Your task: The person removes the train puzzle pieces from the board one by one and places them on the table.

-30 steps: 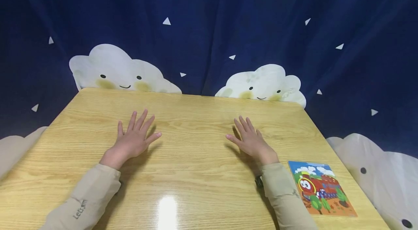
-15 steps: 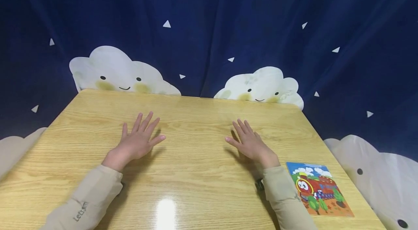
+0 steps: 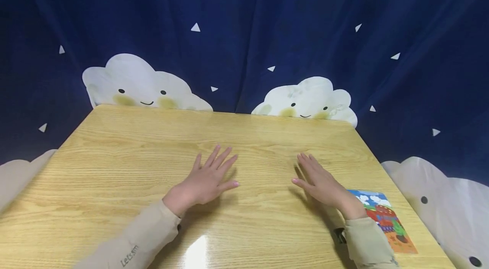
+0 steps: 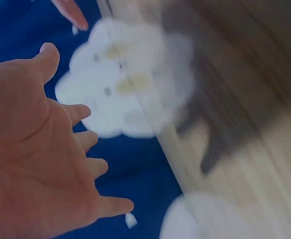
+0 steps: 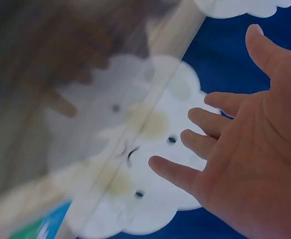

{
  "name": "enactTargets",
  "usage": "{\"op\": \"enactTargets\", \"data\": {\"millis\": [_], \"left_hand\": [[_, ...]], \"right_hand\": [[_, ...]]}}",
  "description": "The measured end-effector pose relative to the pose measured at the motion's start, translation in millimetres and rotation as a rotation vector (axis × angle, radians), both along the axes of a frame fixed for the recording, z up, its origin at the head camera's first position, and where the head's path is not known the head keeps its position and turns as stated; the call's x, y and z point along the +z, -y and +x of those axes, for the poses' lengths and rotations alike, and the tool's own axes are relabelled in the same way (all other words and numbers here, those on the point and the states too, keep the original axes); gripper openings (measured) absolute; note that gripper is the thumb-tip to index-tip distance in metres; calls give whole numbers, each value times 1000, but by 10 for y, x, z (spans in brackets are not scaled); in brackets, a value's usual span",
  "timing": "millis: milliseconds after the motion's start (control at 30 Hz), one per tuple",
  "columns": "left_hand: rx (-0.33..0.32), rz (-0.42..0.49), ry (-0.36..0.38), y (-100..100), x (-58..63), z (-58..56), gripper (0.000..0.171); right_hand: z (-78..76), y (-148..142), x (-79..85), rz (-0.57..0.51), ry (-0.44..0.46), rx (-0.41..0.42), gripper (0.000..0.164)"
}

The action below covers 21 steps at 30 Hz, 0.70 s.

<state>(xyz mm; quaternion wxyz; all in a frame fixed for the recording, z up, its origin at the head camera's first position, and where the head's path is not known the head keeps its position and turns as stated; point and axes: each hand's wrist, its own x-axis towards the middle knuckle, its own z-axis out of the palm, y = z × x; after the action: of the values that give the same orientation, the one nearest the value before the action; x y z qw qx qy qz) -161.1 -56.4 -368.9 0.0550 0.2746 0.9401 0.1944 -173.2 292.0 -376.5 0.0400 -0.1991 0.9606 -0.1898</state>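
Note:
Palm down over the wooden table (image 3: 114, 167), the left hand (image 3: 204, 183) has its fingers spread and holds nothing. To its right the right hand (image 3: 324, 186) is likewise stretched out, fingers closer together, with the thumb apart. A colourful picture board (image 3: 391, 222) of a red train lies at the table's right side, partly hidden by the right wrist and sleeve. Both wrist views show the palms: the left palm (image 4: 31, 149) and the right palm (image 5: 259, 154) hold nothing, and shadows of fingers fall on the tabletop.
Behind the table hangs a dark blue curtain (image 3: 229, 14) with white triangles. Smiling white clouds (image 3: 137, 82) stand along the far edge, and another cloud (image 3: 439, 201) is beyond the right edge. Light glares on the front of the tabletop.
Both hands have shifted to the right and slightly nearer, the left one farther. The right forearm now covers more of the picture board, and the right fingers have drawn closer together.

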Motion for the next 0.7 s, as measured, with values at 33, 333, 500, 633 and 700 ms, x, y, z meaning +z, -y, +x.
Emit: {"op": "enactTargets", "data": {"millis": [33, 333, 500, 633, 700], "left_hand": [[-26, -6, 5, -91, 9, 25, 72], [-240, -104, -3, -1000, 39, 260, 72], [-320, -200, -45, -1471, -41, 403, 72], [-359, -302, -65, -1836, -119, 506, 73], [-386, -333, -61, -2001, -143, 555, 73]], "right_hand": [[33, -72, 2, -4, 6, -7, 80], [278, -791, -10, -121, 130, -112, 84], [398, -1185, -27, -139, 215, -171, 84], [493, -1484, -43, -67, 249, -210, 84], [566, -1642, -38, -40, 281, -211, 83]]}}
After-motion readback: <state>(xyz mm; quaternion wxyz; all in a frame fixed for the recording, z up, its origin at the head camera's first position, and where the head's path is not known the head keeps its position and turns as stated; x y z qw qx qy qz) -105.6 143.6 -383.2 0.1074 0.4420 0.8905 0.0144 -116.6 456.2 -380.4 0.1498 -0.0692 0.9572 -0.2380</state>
